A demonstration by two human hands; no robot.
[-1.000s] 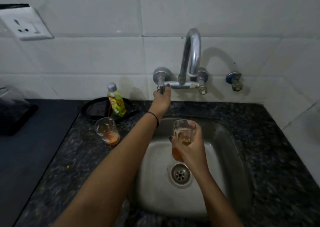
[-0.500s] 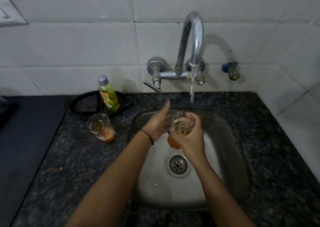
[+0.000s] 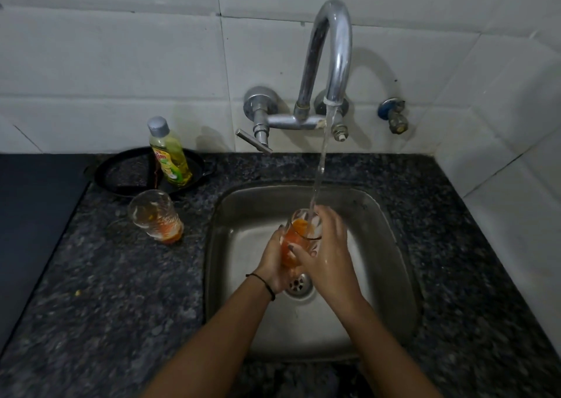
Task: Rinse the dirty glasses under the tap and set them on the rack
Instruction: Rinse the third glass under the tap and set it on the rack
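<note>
Glass [image 3: 299,236] in 2 hands [image 3: 329,256]; 1 counter glass [image 3: 156,217].

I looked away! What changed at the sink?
The left hand left the tap lever, came down and now grips the orange-stained glass with the right hand. Water now runs from the tap into it. The other dirty glass and dish-soap bottle stayed put.

The only printed matter in view is the label [image 3: 164,163] on a yellow-green bottle [image 3: 179,151] standing at the back of the counter [image 3: 121,276], left of the sink [image 3: 379,215]: a red logo band across a yellow field, with green shapes beneath it. Its lettering is too small and blurred to be read with any certainty. No other word, number or sign can be made out.
</note>
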